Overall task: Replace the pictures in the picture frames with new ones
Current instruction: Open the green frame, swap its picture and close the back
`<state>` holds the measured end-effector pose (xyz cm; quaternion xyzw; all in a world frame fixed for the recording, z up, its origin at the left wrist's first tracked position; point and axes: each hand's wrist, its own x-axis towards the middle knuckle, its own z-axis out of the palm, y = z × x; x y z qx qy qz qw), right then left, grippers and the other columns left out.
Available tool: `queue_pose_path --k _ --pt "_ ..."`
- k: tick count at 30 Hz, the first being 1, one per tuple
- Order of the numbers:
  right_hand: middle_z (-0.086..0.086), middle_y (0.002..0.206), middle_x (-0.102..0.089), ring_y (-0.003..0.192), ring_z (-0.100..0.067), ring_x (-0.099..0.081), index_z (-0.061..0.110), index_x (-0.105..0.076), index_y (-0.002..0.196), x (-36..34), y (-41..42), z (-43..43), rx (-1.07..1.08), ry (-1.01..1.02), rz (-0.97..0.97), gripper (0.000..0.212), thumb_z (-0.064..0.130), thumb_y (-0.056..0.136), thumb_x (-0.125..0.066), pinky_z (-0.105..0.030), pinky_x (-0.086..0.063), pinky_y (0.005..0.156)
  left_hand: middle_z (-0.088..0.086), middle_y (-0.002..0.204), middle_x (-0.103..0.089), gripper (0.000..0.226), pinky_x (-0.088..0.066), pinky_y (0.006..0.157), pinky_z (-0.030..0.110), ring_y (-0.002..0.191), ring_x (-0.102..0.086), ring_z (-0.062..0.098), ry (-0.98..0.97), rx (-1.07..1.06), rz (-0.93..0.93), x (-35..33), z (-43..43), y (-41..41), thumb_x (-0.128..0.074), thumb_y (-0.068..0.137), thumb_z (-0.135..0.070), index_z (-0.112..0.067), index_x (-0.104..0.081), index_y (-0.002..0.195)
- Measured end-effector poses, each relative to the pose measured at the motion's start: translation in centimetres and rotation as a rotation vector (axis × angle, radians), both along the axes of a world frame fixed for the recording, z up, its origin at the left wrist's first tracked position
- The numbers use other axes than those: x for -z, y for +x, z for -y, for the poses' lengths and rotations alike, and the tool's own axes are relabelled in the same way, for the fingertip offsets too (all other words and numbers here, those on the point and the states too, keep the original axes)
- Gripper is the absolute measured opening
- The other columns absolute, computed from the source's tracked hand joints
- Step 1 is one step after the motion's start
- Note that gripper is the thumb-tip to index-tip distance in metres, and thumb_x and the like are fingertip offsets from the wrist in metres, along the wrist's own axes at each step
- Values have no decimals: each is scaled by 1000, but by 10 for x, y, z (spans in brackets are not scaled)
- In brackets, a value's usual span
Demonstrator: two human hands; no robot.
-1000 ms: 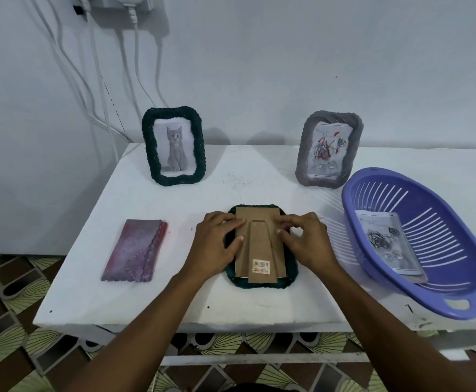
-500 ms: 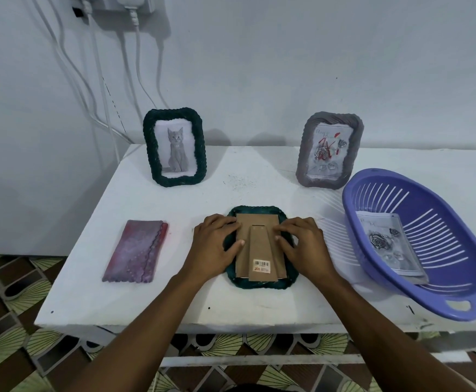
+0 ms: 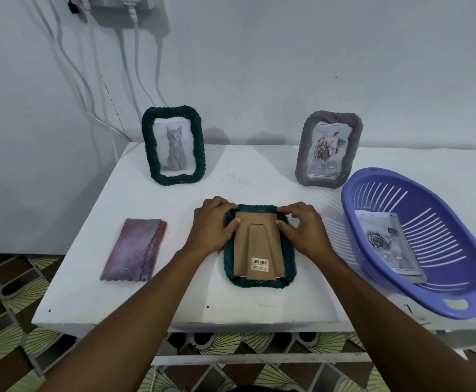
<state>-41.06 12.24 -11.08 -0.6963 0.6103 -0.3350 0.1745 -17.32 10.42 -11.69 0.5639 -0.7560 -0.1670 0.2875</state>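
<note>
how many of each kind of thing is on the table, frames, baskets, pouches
picture frames: 3 (green cat frame, grey rose frame, green face-down frame)
baskets: 1 (purple basket)
pouches: 1 (pink pouch)
loose pictures: 1 (rose print in the basket)
total: 6

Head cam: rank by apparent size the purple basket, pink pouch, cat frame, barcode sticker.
1. Purple basket, clearly largest.
2. Cat frame and pink pouch look about alike; the frame stands farther back, so no ranking between them.
3. Barcode sticker, smallest.
</note>
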Motion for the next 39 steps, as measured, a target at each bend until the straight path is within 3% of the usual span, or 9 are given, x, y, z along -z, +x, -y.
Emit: queue_pose_path --k 10,15,22,28,31,35,39 --pt "0 104 -65 94 -15 -51 24 -69 112 -2 -2 10 -35 74 -47 30 29 83 -73 -31 -44 80 -3 117 -59 31 -25 89 31 115 -45 19 70 24 -15 -2 9 3 -65 89 -34 -27 -64 118" --pt "1 104 -66 95 -16 -52 25 -71 108 -2 -4 11 -69 69 -42 25 29 83 -73 -31 -42 80 -7 112 -59 22 -24 88 31 112 -46 17 47 44 -24 0 9 4 -65 88 -34 -30 -67 110" --pt "2 110 -66 98 -13 -50 26 -70 110 0 -4 8 -58 71 -19 25 32 86 -70 -27 -38 81 -6 112 -60 25 -32 95 38 112 -48 18 47 39 -45 3 8 4 -65 89 -35 -29 -67 113" --pt "4 122 -54 110 -7 -41 29 -66 119 -1 -6 -6 -62 70 2 33 31 86 -70 -30 -38 97 -4 129 -49 51 -33 103 32 120 -40 12 100 90 -100 -1 -10 13 -60 82 -49 -27 -59 127" --pt "9 126 -51 114 -6 -38 31 -64 119 -4 -8 -22 -82 72 -57 33 34 86 -69 -29 -35 99 -9 136 -41 51 -29 106 30 125 -33 7 125 123 -105 0 -31 20 -61 79 -54 -31 -60 126" --pt "13 123 -56 112 -8 -45 31 -66 116 -3 -20 -49 -208 48 -70 33 33 84 -71 -33 -42 96 -19 142 -34 56 -30 109 33 132 -28 3 153 236 -58 3 -61 36 -59 77 -63 -38 -57 127" --pt "20 132 -54 119 -4 -44 37 -66 118 -1 -29 -68 -313 48 -119 45 54 77 -68 -34 -40 97 -27 149 -25 62 -26 108 26 136 -23 -4 169 275 -24 5 -81 45 -64 74 -67 -45 -52 130"
